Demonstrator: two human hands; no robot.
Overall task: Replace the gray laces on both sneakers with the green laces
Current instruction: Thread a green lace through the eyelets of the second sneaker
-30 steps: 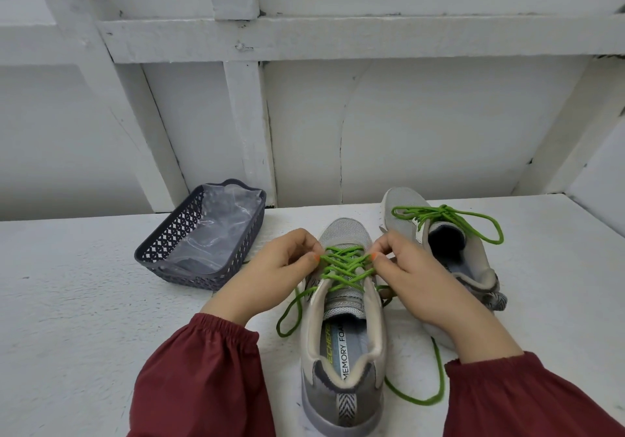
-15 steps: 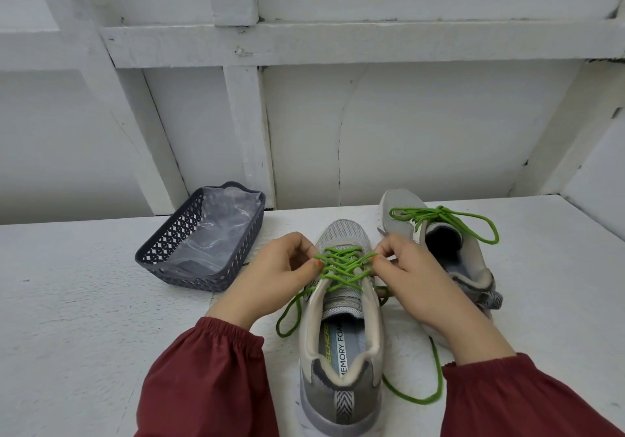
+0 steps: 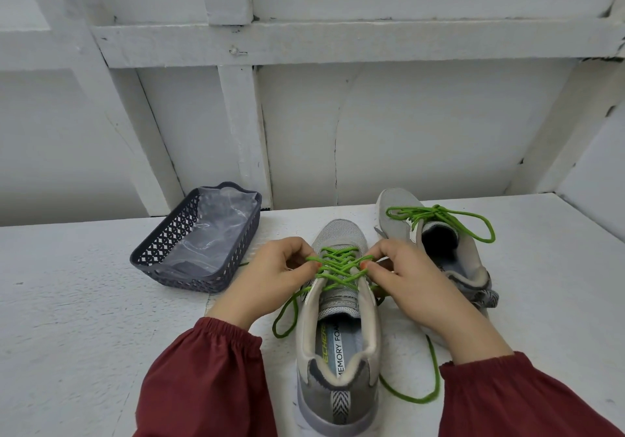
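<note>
Nearest me, dark red sleeves [image 3: 209, 375] frame the heel of a pale gray mesh sneaker [image 3: 338, 399]; it stands toe-away on the white painted counter [image 3: 67, 335], presumably so both eyelet rows face the person squarely. Behind the grip, the loose ends of its bright green round lace [image 3: 338, 262] trail on the counter either side of the shoe, not yet tied. At the crossings the left hand [image 3: 270, 281] has its grip closed, thumb and forefinger pinching the lace at the left eyelet row; the right hand [image 3: 416, 277] pinches it likewise at the right row; I judge they are drawing the crossings snug before knotting. Just beyond the right grip the second gray sneaker [image 3: 402, 230] seems tipped sideways, its own tied green lace [image 3: 439, 215] already in a bow. Beyond the left grip, well apart, sits a dark gray lattice plastic basket [image 3: 159, 254] lined with clear film; no gray laces show plainly.
</note>
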